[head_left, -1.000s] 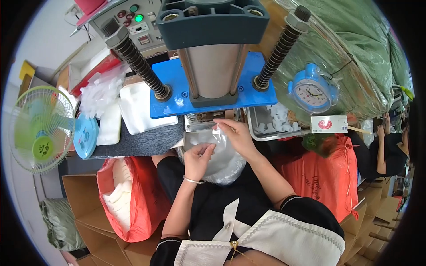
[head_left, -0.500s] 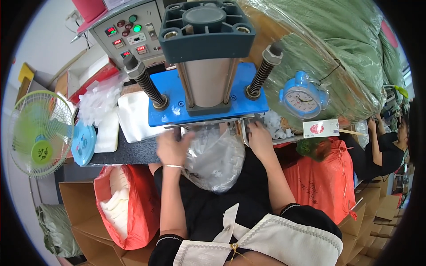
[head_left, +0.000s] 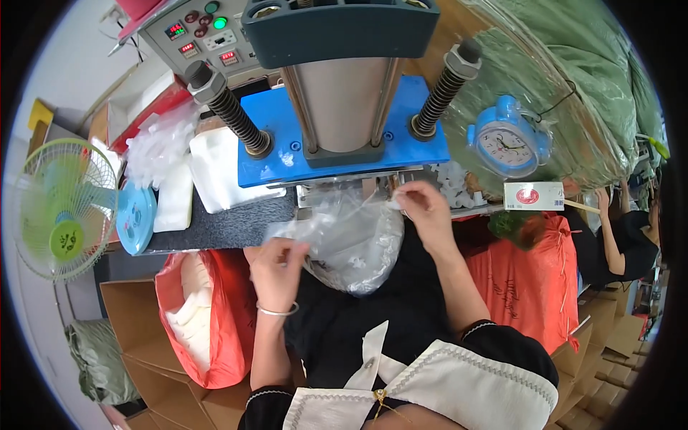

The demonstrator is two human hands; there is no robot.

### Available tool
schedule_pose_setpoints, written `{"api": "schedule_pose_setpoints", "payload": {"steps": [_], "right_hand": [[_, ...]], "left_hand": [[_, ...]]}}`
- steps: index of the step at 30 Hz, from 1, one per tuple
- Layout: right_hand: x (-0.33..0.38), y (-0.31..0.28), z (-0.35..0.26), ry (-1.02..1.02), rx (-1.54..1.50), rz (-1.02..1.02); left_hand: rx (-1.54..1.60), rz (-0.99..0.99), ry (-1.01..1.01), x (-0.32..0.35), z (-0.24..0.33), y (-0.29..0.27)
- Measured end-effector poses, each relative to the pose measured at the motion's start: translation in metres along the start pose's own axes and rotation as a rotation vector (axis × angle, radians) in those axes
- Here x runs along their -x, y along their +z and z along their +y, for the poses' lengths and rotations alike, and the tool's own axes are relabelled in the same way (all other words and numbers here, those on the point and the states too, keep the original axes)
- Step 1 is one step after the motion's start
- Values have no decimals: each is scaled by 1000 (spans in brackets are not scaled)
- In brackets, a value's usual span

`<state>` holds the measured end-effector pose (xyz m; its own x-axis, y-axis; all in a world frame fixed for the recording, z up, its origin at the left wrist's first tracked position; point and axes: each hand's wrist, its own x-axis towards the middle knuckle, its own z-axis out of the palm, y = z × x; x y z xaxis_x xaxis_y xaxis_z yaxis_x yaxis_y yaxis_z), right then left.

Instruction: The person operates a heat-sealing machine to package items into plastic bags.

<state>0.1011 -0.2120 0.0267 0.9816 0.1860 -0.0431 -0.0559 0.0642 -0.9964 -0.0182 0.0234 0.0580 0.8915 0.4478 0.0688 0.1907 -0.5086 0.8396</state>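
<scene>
A clear plastic bag (head_left: 358,251) hangs over my lap at the front of the press (head_left: 340,107), with small whitish bits in it. At its left side, my left hand (head_left: 276,272) is closed on the edge of a thin sheet of clear plastic film (head_left: 290,231), partly blurred. My right hand (head_left: 428,215) pinches a small white plastic piece (head_left: 393,203) just under the press's blue plate (head_left: 265,168). More small white plastic pieces (head_left: 455,185) lie beside it on the right. The bag's contents are hard to make out.
Left of the press are white sheets (head_left: 222,179), a pile of translucent pouches (head_left: 161,154) and a green fan (head_left: 68,208). A blue alarm clock (head_left: 505,143) and small box (head_left: 534,196) stand right. Red bags (head_left: 534,279) flank my legs; a co-worker (head_left: 623,244) sits far right.
My left hand has drawn back toward me and now holds clear film. The right hand has lifted from the white pieces and moved inward with one. The view has shifted slightly.
</scene>
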Motion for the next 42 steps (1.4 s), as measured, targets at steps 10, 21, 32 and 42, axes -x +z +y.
{"api": "schedule_pose_setpoints", "payload": {"steps": [10, 21, 32, 42], "right_hand": [[-12, 59, 17, -134, 226, -201], [-25, 52, 14, -213, 474, -247], [-65, -16, 38, -426, 1173, 142], [-61, -13, 30, -249, 1241, 15]], "left_hand": [[483, -293, -238, -3, -19, 64], [424, -282, -276, -4, -40, 80], [535, -249, -223, -60, -47, 88], [-744, 150, 269, -77, -67, 21]]}}
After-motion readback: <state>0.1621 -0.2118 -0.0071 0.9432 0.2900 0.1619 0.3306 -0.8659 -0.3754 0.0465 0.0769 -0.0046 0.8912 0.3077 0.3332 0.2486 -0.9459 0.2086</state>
